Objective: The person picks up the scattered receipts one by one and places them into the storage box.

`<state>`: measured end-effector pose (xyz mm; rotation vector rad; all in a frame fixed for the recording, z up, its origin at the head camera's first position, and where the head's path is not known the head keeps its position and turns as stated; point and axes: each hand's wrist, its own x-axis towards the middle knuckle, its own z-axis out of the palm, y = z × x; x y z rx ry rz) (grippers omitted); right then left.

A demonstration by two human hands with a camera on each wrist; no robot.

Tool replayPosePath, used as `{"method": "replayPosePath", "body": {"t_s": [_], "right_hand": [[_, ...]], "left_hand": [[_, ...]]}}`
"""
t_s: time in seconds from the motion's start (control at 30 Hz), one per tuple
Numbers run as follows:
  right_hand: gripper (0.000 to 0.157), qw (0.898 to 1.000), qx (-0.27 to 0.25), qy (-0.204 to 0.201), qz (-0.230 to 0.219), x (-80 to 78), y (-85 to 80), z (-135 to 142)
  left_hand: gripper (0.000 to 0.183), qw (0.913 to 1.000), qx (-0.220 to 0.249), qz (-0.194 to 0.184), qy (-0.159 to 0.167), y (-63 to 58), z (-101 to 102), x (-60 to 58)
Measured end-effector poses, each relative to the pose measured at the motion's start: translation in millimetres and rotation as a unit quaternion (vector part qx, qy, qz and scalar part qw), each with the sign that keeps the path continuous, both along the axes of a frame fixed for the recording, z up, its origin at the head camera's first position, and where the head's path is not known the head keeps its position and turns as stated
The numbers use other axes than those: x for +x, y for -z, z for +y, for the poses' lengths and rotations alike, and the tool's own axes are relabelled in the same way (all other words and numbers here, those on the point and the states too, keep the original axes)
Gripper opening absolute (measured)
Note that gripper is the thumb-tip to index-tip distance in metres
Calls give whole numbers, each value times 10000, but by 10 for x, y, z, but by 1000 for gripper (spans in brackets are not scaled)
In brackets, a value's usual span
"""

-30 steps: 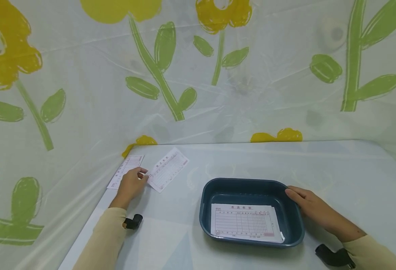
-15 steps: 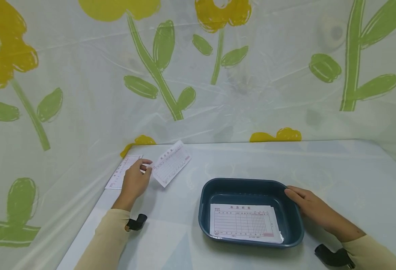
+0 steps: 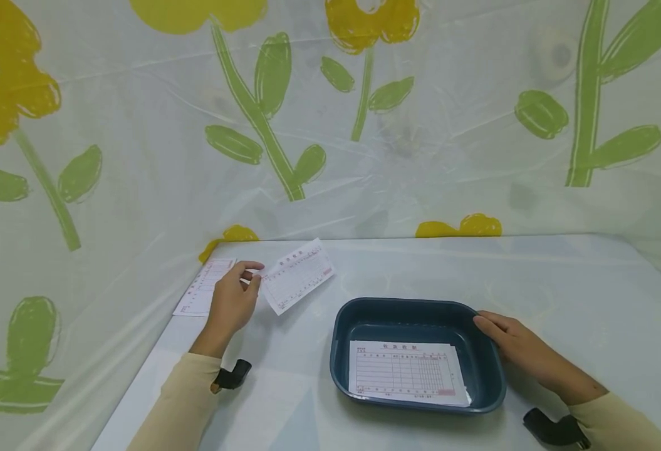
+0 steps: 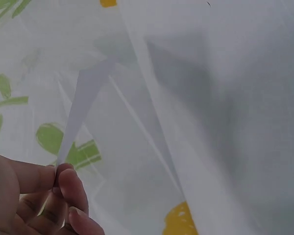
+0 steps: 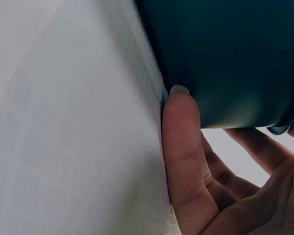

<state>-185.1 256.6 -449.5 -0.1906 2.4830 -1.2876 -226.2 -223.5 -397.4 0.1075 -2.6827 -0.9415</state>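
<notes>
Between thumb and fingers my left hand [image 3: 234, 300] pinches one corner of a printed receipt slip [image 3: 299, 277], which is lifted and tilted above the table. In the left wrist view the slip [image 4: 85, 103] shows almost edge-on above the fingertips. Partly behind that hand, more printed slips [image 3: 202, 291] lie at the table's left edge. My right hand [image 3: 524, 344] grips the right rim of a dark blue plastic tray [image 3: 341, 326], thumb on top. A neat stack of receipt slips [image 3: 403, 373] lies face up inside it. Seen from the right wrist, fingers press the tray's outer wall [image 5: 225, 63].
A white tabletop [image 3: 578, 282] carries everything. Behind and to the left hangs a pale curtain [image 3: 454, 163] printed with yellow flowers and green leaves, meeting the table's back edge. A black wrist device [image 3: 233, 374] sits under the left wrist, another black one [image 3: 556, 429] under the right.
The left hand has raised the receipt slip off the table and shifted it to the right. Right hand and tray hold nearly the same place.
</notes>
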Motion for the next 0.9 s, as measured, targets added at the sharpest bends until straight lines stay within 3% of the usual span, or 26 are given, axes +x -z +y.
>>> {"method": "replayPosePath", "body": {"t_s": [0.4, 0.9], "right_hand": [[71, 10000, 13, 11, -37, -8, -16, -8], [73, 10000, -47, -8, -43, 15, -18, -22]], "left_hand": [[23, 9973, 303, 495, 461, -126, 227, 114], [19, 9902, 532, 540, 1172, -153, 457, 281]]}}
